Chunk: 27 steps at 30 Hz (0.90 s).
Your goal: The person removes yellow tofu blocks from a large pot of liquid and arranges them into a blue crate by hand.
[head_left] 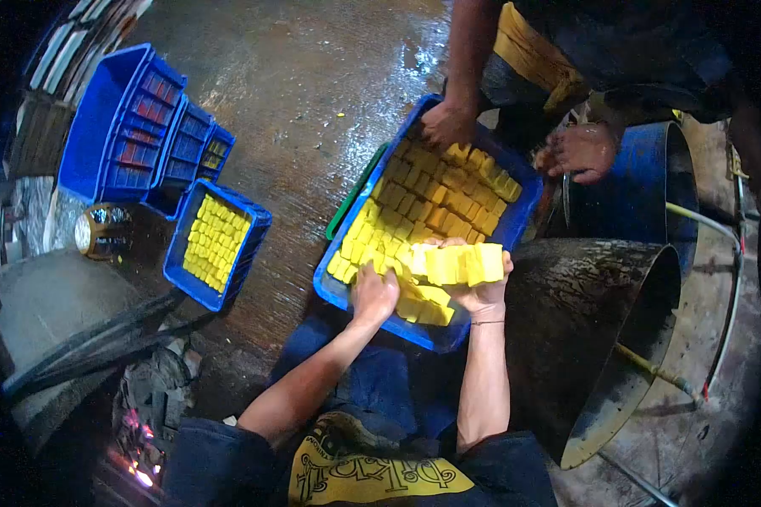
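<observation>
Holding a row of yellow blocks (pixel 461 264) along its upturned palm, my right hand (pixel 484 293) has its thumb bent up at the row's end, gripping it from beneath and the side. My left hand (pixel 375 294) has its fingers curled down among the blocks (pixel 364 235) at the near left part of the blue crate (pixel 528 190); I cannot tell whether they pinch one or only press against it. The step in hand seems to be handling the blocks a row at a time; I judge the next move calls for a level right palm and a light touch, since the row looks loose enough to come apart. Across the crate, another person's hand (pixel 450 125) reaches in at the far end, and their other hand (pixel 581 152) is spread beside it. Two drums, one dark (pixel 583 321) and one blue (pixel 630 186), lie to my right. Well off to my left stands a smaller blue crate (pixel 259 241) of yellow blocks. As for writing, the yellow print (pixel 380 475) on my shirt carries large letters, upside down and too ornate for me to read surely; I can make out no label on the crates.
</observation>
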Each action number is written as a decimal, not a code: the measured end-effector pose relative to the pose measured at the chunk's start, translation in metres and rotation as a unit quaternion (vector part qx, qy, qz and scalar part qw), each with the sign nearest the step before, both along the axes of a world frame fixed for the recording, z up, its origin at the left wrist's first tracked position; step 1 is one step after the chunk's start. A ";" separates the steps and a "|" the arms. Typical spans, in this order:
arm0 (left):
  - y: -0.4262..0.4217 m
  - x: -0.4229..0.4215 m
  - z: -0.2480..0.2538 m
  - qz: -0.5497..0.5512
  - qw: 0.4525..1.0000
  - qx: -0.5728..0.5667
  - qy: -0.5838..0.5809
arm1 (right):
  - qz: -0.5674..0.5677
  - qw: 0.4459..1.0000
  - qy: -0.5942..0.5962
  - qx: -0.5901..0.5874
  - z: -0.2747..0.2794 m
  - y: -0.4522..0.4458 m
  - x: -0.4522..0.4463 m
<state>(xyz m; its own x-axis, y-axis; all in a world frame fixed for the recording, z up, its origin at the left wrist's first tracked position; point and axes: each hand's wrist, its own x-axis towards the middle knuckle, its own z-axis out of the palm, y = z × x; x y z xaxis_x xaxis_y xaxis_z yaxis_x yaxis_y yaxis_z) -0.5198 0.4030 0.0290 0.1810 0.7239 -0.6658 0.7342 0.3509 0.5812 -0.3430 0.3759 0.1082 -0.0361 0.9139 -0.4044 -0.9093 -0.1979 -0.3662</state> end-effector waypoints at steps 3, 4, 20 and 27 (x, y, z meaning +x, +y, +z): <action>-0.015 0.013 0.002 -0.324 0.920 -0.045 0.216 | 0.042 0.999 0.018 0.009 0.000 0.004 0.004; -0.024 0.018 -0.005 -0.374 0.906 -0.037 0.193 | 0.056 0.998 0.017 -0.004 -0.008 0.002 0.003; -0.100 -0.027 0.026 -0.116 0.960 0.230 -0.114 | 0.467 0.561 -0.573 -0.373 -0.113 0.038 -0.123; 0.040 -0.038 -0.005 -0.381 0.867 0.320 0.013 | 0.496 0.658 -0.548 -0.143 -0.135 -0.008 -0.063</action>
<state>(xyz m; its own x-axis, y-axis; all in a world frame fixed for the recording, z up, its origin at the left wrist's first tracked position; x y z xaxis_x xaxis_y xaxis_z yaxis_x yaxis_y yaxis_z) -0.5579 0.4429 0.0236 0.7603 0.6232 -0.1832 0.6271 -0.6307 0.4571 -0.4060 0.3678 -0.0271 -0.1005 0.5405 -0.8353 0.4998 -0.6986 -0.5121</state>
